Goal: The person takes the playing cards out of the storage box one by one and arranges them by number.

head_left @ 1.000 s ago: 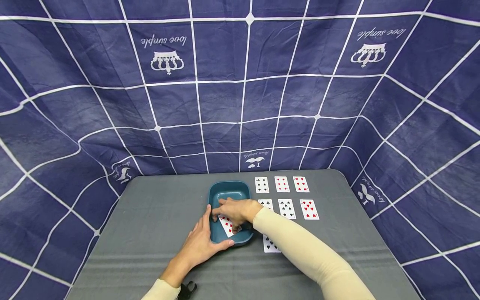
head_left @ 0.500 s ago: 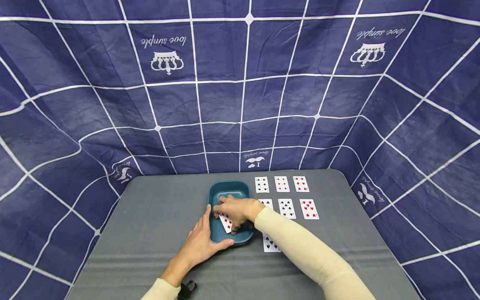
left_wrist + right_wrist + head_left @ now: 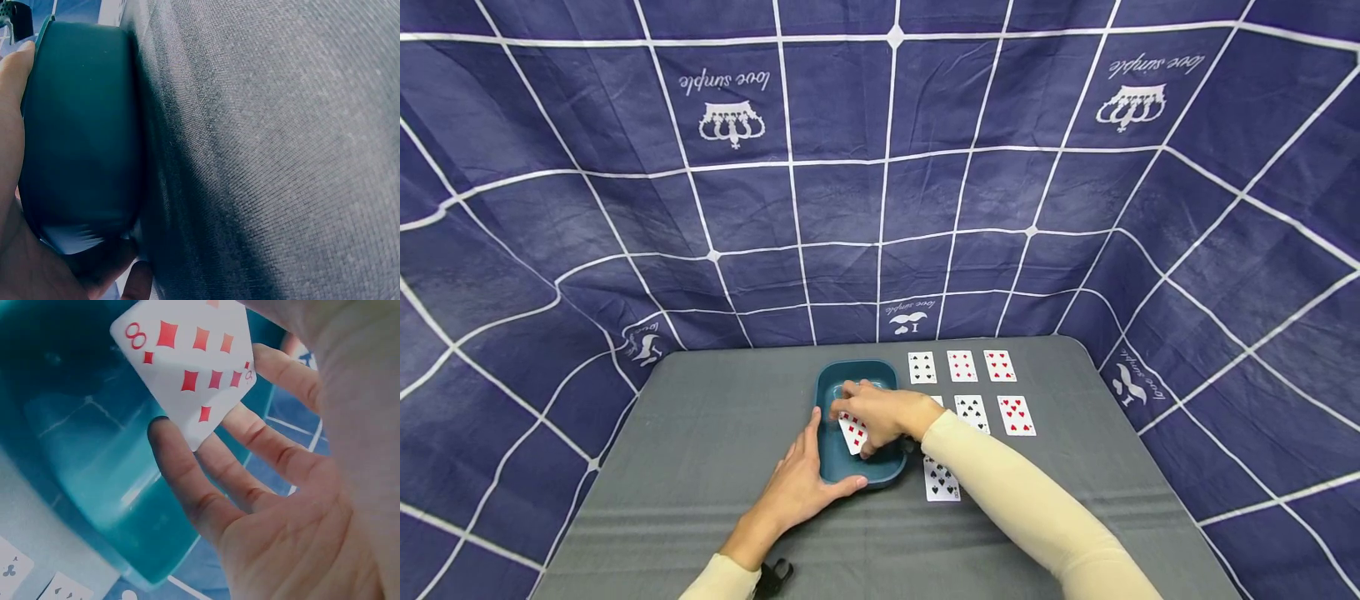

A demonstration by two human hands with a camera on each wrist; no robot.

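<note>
A teal rectangular tray (image 3: 886, 473) stands on the grey table. My left hand (image 3: 801, 479) grips its near left corner, thumb along the front and fingers along the left side; the left wrist view shows the fingers bent round the tray's wall (image 3: 84, 125). My right hand (image 3: 883, 412) is over the inside of the tray, holding an eight of diamonds (image 3: 852, 433) by its edges between thumb and fingers. In the right wrist view the card (image 3: 187, 369) is face out and tilted above the tray's floor. Whether other cards lie beneath the right hand is hidden.
Right of the tray, face-up cards lie in rows: a spade card (image 3: 922, 367), a diamond card (image 3: 962, 366) and a heart card (image 3: 999, 366) at the back. Nearer lie more spades (image 3: 973, 413), hearts (image 3: 1017, 415) and another spade card (image 3: 941, 482). My right sleeve (image 3: 1000, 475) passes over this area.
My right hand has risen slightly and moved away from me, drawing the eight of diamonds up from the tray's near part. My left hand stays at the tray's corner.
</note>
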